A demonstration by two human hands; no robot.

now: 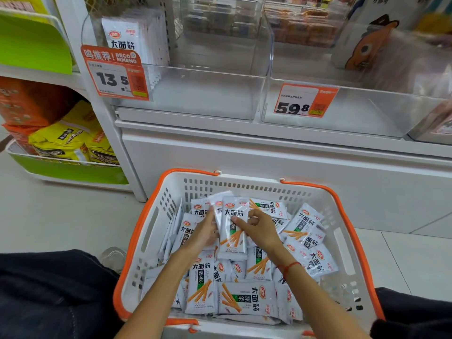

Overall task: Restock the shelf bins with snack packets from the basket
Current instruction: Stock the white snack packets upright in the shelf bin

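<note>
A white basket with an orange rim (pixel 149 223) sits on the floor before me, filled with several white snack packets (pixel 244 299). Both my hands are inside it, holding a small upright stack of packets (pixel 233 228). My left hand (pixel 206 232) grips the stack from the left side. My right hand (pixel 259 227) pinches it from the right, thumb across the front packet. Above, a clear shelf bin (pixel 208 94) holds a row of the same packets (pixel 137 37) standing at its left end; the remainder of that bin is bare.
A second clear bin (pixel 367 113) with a 59.8 price tag (pixel 305 100) stands to the right. A 13.5 price tag (pixel 117 74) hangs on the left bin. Yellow snack bags (pixel 71 138) fill a green rack at left. My knees flank the basket.
</note>
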